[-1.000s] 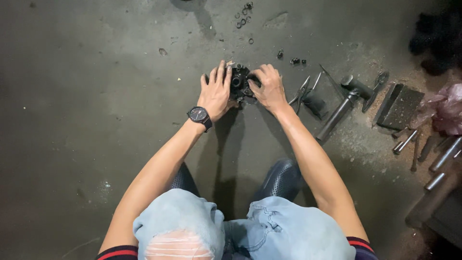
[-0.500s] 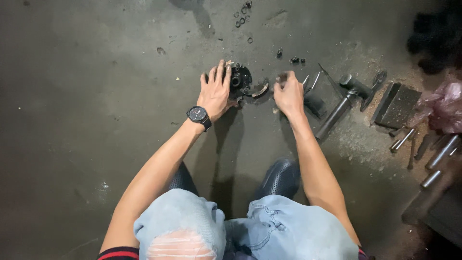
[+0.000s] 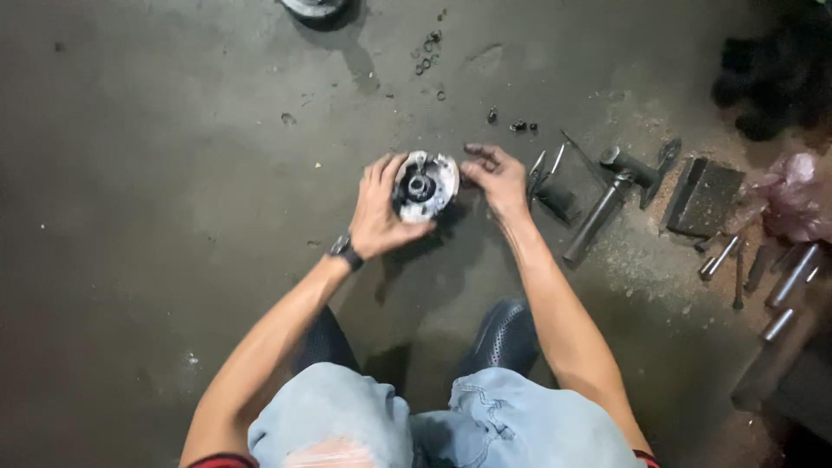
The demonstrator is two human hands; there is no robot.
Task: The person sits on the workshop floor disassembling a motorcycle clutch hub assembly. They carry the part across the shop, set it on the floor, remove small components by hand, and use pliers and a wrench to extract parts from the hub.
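The left hand [image 3: 380, 212] grasps a round, greasy grey metal hub with a dark centre bore [image 3: 424, 185], lifted over the dark concrete floor [image 3: 156, 173]. Just right of the hub, the right hand [image 3: 496, 178] hovers loosely curled, holding nothing. Farther right lie grey steel tools [image 3: 607, 204].

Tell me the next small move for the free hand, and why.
Probably bring the right hand back onto the round metal part. Only the left hand grips it, tilted off the floor, while the right hovers open beside it, holding nothing.
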